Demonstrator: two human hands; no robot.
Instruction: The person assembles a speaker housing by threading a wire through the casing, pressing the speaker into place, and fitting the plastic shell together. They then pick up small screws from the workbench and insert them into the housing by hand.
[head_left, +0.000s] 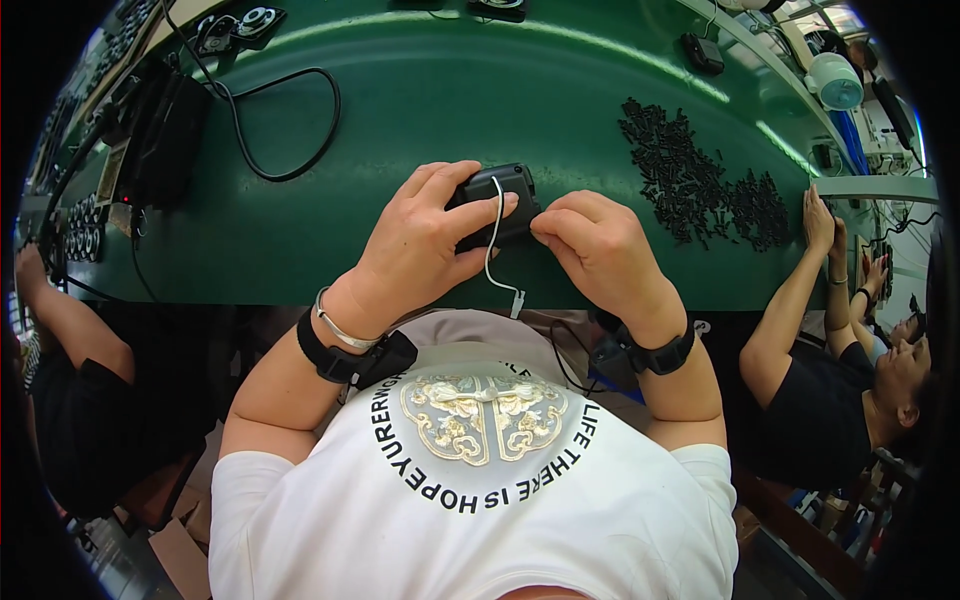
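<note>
A small black box-shaped device (512, 181) is near the front edge of the green table, with a thin white cable (489, 262) running from its top and ending in a small white connector. My left hand (425, 225) is closed round the device, its fingers over the top and left side. At the device's right edge, my right hand (598, 235) has thumb and forefinger pinched together. Whatever sits in that pinch, if anything, is too small or hidden to make out.
To the right lies a spread pile of small black parts (690, 180). A black cable (335, 110) loops on the green table (450, 100), from a black box (170, 140) at left. Another black device (703, 53) lies far right. Co-workers' arms (785, 270) are at both sides.
</note>
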